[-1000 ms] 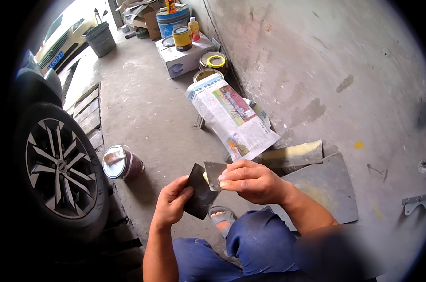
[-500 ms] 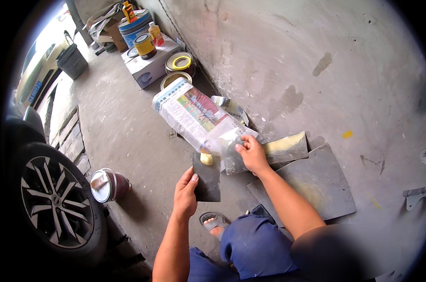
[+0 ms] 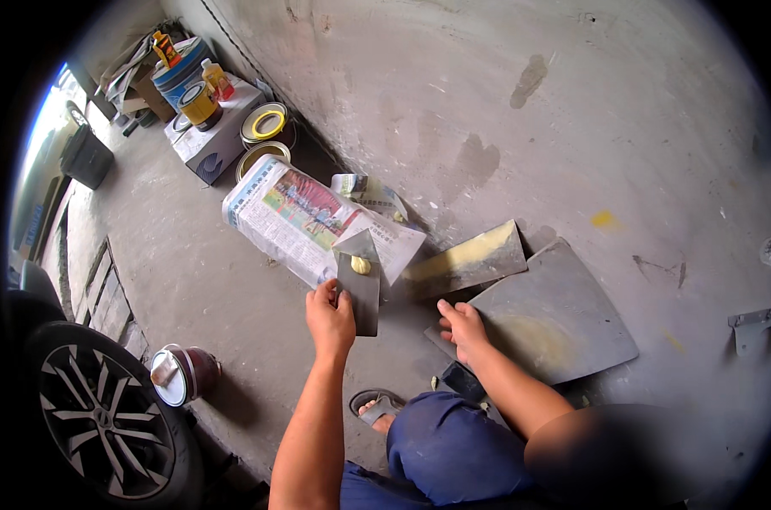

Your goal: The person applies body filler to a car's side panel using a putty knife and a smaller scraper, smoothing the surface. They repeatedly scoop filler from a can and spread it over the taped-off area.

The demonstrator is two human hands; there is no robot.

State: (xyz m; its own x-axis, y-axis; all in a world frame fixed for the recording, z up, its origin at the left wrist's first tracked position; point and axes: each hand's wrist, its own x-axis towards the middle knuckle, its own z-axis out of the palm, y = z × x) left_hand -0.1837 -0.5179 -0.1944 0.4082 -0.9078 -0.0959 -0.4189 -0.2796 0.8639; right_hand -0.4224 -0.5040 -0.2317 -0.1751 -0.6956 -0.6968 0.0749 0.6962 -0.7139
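In my left hand (image 3: pixel 330 319) is a thin dark grey rectangular plate (image 3: pixel 364 306), tilted upward, with its thumb on the face. On the plate's upper half sits a pale yellow lump of paste (image 3: pixel 361 265). My right hand (image 3: pixel 462 330) is apart from the plate, its fingers curled and pinched in front of a large grey board (image 3: pixel 564 306); whatever they grip, if anything, is hidden. A sheet of newspaper (image 3: pixel 275 234) lies behind the plate. Right of the newspaper is a long narrow grey board (image 3: pixel 487 255) smeared with yellow.
A lidded pail (image 3: pixel 200 371) stands left, near a car wheel (image 3: pixel 105 416). Along the wall are a white carton (image 3: pixel 211 153), a yellow can (image 3: pixel 200 106), an open can (image 3: pixel 264 123) and a blue bucket (image 3: pixel 181 68). My sandalled foot (image 3: pixel 377 410) is below my hands.
My left hand has raised and tilted the plate, bringing the paste fully into view. My right hand has drawn back from it; the greyish sheet earlier at its fingers no longer shows. The view has shifted right.
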